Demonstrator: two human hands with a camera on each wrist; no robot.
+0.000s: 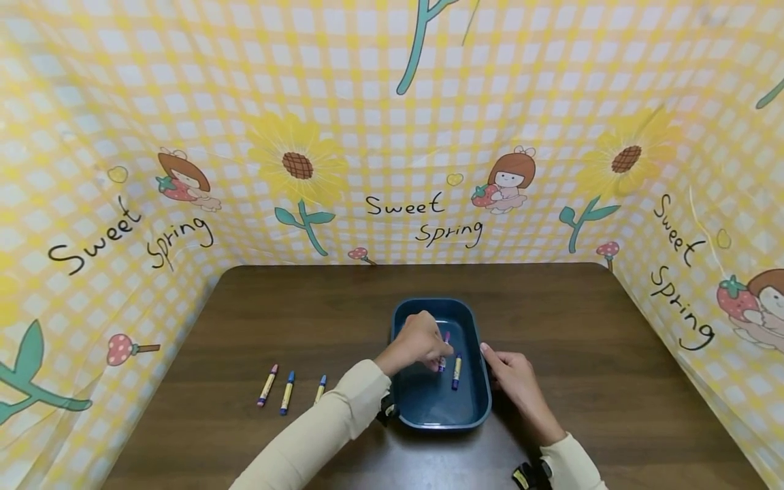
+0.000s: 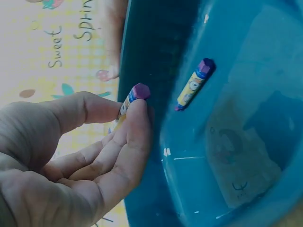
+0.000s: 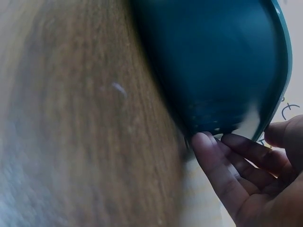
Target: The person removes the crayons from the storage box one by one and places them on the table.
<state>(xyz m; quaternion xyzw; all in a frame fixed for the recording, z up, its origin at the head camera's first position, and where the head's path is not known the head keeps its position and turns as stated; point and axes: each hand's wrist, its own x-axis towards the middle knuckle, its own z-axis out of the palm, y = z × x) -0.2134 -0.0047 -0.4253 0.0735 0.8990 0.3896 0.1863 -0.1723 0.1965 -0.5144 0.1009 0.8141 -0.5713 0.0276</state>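
A deep blue plastic tray (image 1: 441, 416) stands on the table. My left hand (image 1: 419, 340) reaches over its left side and pinches a purple crayon (image 2: 139, 91) between thumb and fingers. In the left wrist view this crayon is tilted, its purple end upward, in front of the tray wall. Another purple crayon (image 1: 456, 371), with a yellow wrapper, lies on the tray floor to the right of the held one. My right hand (image 1: 517, 381) holds the tray's right side, thumb at the rim and fingers (image 3: 215, 165) against the outer wall.
On the table left of the tray lie a pink crayon (image 1: 267, 386), a blue crayon (image 1: 287, 393) and a lighter blue crayon (image 1: 321, 388), partly behind my left sleeve (image 1: 324, 425). A yellow checked cloth (image 1: 392, 136) hangs around the table's back and sides.
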